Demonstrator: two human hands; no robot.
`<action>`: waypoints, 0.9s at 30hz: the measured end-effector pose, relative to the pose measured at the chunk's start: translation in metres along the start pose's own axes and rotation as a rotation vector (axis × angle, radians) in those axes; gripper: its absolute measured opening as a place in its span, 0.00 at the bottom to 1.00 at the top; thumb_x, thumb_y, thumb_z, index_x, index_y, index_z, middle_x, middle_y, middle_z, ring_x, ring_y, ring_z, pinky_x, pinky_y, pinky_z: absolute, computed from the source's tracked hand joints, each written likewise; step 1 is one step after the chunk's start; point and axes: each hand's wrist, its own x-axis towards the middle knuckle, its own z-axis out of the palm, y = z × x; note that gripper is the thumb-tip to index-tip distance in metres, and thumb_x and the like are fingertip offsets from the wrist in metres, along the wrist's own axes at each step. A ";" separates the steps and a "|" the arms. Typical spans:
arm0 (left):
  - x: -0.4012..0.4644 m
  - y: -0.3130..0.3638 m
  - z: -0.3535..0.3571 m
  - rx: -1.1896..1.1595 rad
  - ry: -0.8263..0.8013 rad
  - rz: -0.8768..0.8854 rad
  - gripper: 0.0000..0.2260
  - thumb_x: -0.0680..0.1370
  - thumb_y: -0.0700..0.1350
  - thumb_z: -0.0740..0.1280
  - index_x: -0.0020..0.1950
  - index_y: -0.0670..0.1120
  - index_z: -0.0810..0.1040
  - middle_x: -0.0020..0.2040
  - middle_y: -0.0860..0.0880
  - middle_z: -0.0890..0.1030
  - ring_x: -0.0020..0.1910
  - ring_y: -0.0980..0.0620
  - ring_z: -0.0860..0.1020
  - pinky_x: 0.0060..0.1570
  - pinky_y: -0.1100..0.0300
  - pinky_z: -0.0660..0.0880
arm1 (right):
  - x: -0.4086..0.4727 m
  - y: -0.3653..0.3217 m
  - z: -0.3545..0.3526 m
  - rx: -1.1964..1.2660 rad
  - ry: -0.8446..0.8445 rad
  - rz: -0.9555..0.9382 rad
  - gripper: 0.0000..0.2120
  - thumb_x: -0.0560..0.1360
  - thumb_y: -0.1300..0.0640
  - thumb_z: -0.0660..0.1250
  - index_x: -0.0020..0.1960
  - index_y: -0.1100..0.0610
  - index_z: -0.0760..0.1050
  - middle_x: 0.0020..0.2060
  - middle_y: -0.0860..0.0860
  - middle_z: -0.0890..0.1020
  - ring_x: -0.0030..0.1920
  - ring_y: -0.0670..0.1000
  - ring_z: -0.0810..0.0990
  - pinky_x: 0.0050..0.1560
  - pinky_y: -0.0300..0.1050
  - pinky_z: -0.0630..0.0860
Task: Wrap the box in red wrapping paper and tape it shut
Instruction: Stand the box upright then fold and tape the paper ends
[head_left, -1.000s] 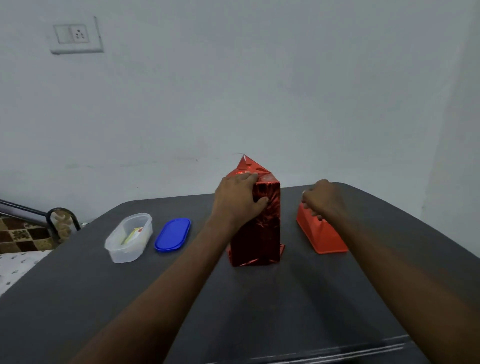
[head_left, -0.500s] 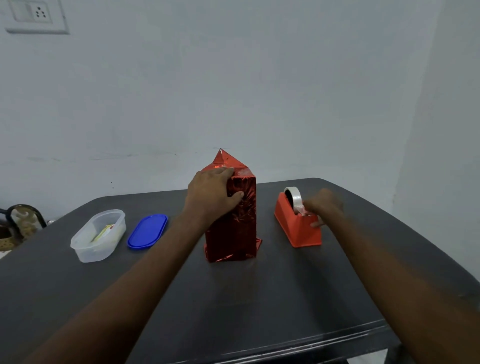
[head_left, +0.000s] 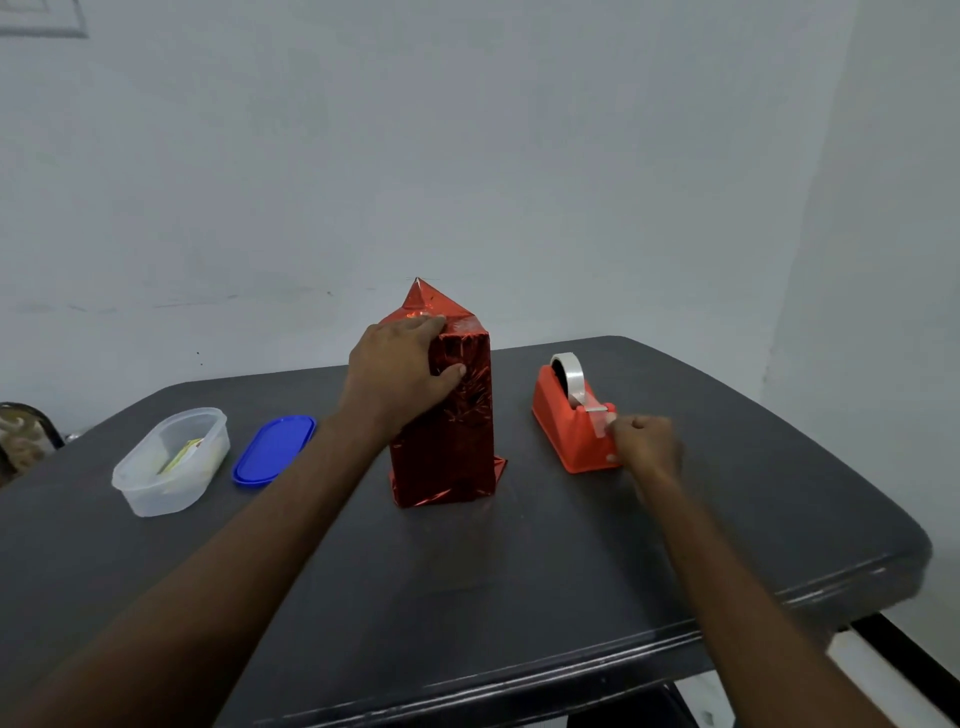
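In the head view, the box (head_left: 447, 415) stands upright in its red wrapping paper at the middle of the dark table (head_left: 519, 597). The left hand (head_left: 397, 376) holds it as before, fingers laid over the folded top, thumb curled onto the near face. One paper flap points up unsealed.

Right of the box, the right hand (head_left: 644, 447) has drawn back from over the orange tape dispenser (head_left: 569, 426) to its near end, fingers pinching the loose tape end (head_left: 602, 423) at the cutter. A strip is likely about to be pulled for that top flap.

Left of the box lie a blue lid (head_left: 274, 449) and a clear container (head_left: 171, 460).
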 end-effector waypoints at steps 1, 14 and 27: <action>0.000 -0.001 0.000 0.002 0.005 0.001 0.31 0.76 0.61 0.66 0.75 0.49 0.69 0.72 0.49 0.73 0.69 0.45 0.72 0.65 0.51 0.69 | -0.003 0.005 0.003 0.029 0.017 -0.020 0.09 0.78 0.56 0.70 0.43 0.60 0.83 0.35 0.54 0.84 0.31 0.51 0.82 0.46 0.51 0.83; 0.002 -0.002 0.002 0.013 0.000 0.009 0.31 0.75 0.62 0.66 0.75 0.49 0.68 0.72 0.49 0.73 0.68 0.46 0.72 0.66 0.52 0.68 | -0.034 0.010 0.022 0.385 0.068 0.027 0.11 0.77 0.62 0.70 0.36 0.61 0.79 0.31 0.55 0.80 0.24 0.45 0.73 0.28 0.40 0.73; 0.007 -0.002 -0.008 -0.179 -0.056 -0.064 0.37 0.73 0.59 0.65 0.78 0.44 0.60 0.57 0.45 0.82 0.57 0.44 0.78 0.54 0.54 0.71 | -0.070 -0.184 0.056 0.134 -0.523 -0.661 0.10 0.77 0.62 0.70 0.36 0.60 0.80 0.34 0.58 0.85 0.35 0.56 0.84 0.23 0.35 0.70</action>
